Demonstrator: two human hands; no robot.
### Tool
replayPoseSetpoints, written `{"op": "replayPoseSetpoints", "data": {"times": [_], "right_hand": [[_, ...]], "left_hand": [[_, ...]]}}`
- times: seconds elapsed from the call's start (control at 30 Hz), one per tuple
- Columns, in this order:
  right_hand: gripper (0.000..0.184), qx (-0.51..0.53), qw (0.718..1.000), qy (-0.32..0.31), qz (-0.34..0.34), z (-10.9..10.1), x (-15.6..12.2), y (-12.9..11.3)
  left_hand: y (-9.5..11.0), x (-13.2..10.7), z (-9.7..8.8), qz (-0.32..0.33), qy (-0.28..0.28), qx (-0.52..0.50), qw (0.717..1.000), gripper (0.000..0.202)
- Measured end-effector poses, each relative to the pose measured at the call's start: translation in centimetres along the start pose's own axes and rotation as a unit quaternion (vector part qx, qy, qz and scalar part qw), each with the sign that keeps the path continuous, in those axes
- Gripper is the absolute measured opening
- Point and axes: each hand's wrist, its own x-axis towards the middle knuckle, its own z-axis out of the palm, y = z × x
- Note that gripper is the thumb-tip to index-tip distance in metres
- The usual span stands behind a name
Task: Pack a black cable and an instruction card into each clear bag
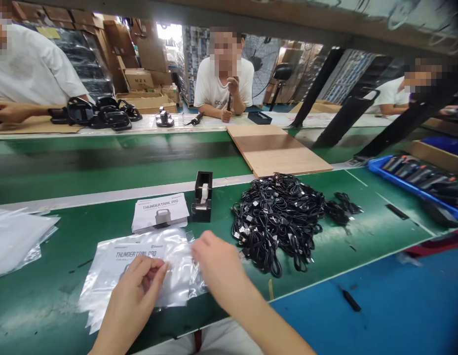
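Note:
My left hand pinches the near edge of a clear plastic bag that holds a white "Thunder Trail Pro" booklet. My right hand rests on the bag's right end, its fingers curled and hidden from view. The bag lies on top of several more bags on the green table. A stack of the same booklets sits just behind, and a pile of black coiled cables lies to the right.
A black tape dispenser stands beside the booklets. Spare clear bags lie far left, a wooden board behind the cables, a blue tray of black parts at right. Three people sit across the conveyor, near black devices.

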Motion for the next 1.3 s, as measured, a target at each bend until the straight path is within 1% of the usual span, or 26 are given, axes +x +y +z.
{"op": "replayPoseSetpoints", "data": {"times": [0.03, 0.07, 0.1, 0.13, 0.17, 0.2, 0.27, 0.33, 0.37, 0.4, 0.47, 0.53, 0.57, 0.63, 0.73, 0.8, 0.93, 1.0, 1.07, 1.13, 1.17, 1.2, 1.23, 1.27, 1.3], "right_hand": [[0.016, -0.08, 0.997, 0.013, 0.019, -1.4, -1.0, 1.0], [0.022, -0.128, 0.99, 0.013, 0.062, -2.6, -1.9, 2.1], [0.035, -0.174, 0.977, 0.001, 0.125, -3.6, -2.8, 3.2], [0.042, -0.217, 0.96, -0.005, 0.176, -4.2, -3.5, 4.2], [0.043, -0.248, 0.946, 0.004, 0.209, -4.3, -4.0, 5.0], [0.043, -0.271, 0.936, 0.019, 0.226, -4.1, -4.4, 5.6], [0.032, -0.292, 0.931, 0.07, 0.209, -2.6, -4.6, 6.1], [0.02, -0.292, 0.934, 0.122, 0.164, -0.6, -4.3, 6.0], [0.016, -0.288, 0.936, 0.144, 0.144, 0.3, -4.1, 5.8], [0.017, -0.281, 0.937, 0.161, 0.126, 1.0, -3.9, 5.6], [0.025, -0.26, 0.941, 0.191, 0.106, 1.9, -3.4, 5.2], [0.036, -0.237, 0.941, 0.218, 0.104, 2.1, -2.8, 5.0], [0.038, -0.232, 0.94, 0.228, 0.106, 2.0, -2.5, 5.0], [0.034, -0.237, 0.936, 0.234, 0.111, 1.8, -2.0, 4.9], [0.022, -0.259, 0.934, 0.211, 0.129, 1.2, -1.4, 4.9], [0.016, -0.257, 0.938, 0.186, 0.139, 0.8, -1.3, 4.8], [0.017, -0.215, 0.954, 0.162, 0.13, 0.3, -1.3, 4.8], [0.016, -0.195, 0.958, 0.168, 0.124, 0.3, -1.4, 4.8], [0.014, -0.159, 0.962, 0.2, 0.101, 0.4, -1.7, 4.6], [0.013, -0.078, 0.967, 0.236, 0.06, 0.5, -2.2, 4.0], [0.014, -0.02, 0.973, 0.227, 0.041, 0.6, -2.5, 3.6], [0.015, 0.044, 0.98, 0.19, 0.027, 0.7, -2.8, 3.1], [0.015, 0.104, 0.985, 0.134, 0.021, 0.9, -3.0, 2.5], [0.015, 0.146, 0.987, 0.069, 0.02, 1.1, -3.1, 2.0], [0.014, 0.167, 0.986, 0.012, 0.021, 1.3, -3.1, 1.6]], "left_hand": [[-0.1, 0.0, 0.1, -0.008, -0.007, 0.004, 1.0, 0.023], [-0.2, 0.0, 0.2, -0.012, -0.013, 0.009, 1.0, 0.023], [-0.2, 0.0, 0.3, -0.016, -0.017, 0.014, 1.0, 0.023], [-0.1, 0.0, 0.4, -0.018, -0.017, 0.019, 1.0, 0.023], [0.1, 0.0, 0.5, -0.02, -0.016, 0.025, 0.999, 0.023], [0.2, 0.1, 0.6, -0.019, -0.015, 0.033, 0.999, 0.022], [0.6, 0.3, 0.7, -0.01, -0.014, 0.052, 0.999, 0.02], [1.1, 0.5, 0.6, 0.009, -0.023, 0.069, 0.997, 0.018], [1.3, 0.6, 0.6, 0.017, -0.031, 0.075, 0.997, 0.017], [1.5, 0.7, 0.5, 0.022, -0.04, 0.08, 0.996, 0.017], [1.9, 0.8, 0.4, 0.023, -0.053, 0.088, 0.994, 0.017], [2.1, 0.8, 0.3, 0.017, -0.057, 0.093, 0.994, 0.017], [2.1, 0.7, 0.3, 0.015, -0.057, 0.094, 0.994, 0.017], [2.0, 0.7, 0.4, 0.012, -0.054, 0.093, 0.994, 0.017], [1.9, 0.5, 0.4, 0.012, -0.049, 0.09, 0.995, 0.017], [1.8, 0.5, 0.4, 0.013, -0.048, 0.085, 0.995, 0.017], [1.7, 0.4, 0.3, 0.014, -0.048, 0.073, 0.996, 0.018], [1.7, 0.3, 0.3, 0.01, -0.047, 0.068, 0.996, 0.017], [1.7, 0.2, 0.2, 0.001, -0.052, 0.06, 0.997, 0.017], [1.6, 0.2, 0.2, -0.01, -0.061, 0.05, 0.997, 0.016], [1.6, 0.2, 0.2, -0.016, -0.065, 0.045, 0.997, 0.017], [1.6, 0.2, 0.2, -0.022, -0.069, 0.04, 0.997, 0.017], [1.6, 0.2, 0.2, -0.028, -0.072, 0.035, 0.996, 0.017], [1.6, 0.1, 0.2, -0.034, -0.074, 0.026, 0.996, 0.017], [1.5, 0.1, 0.2, -0.041, -0.074, 0.013, 0.996, 0.017]]}}
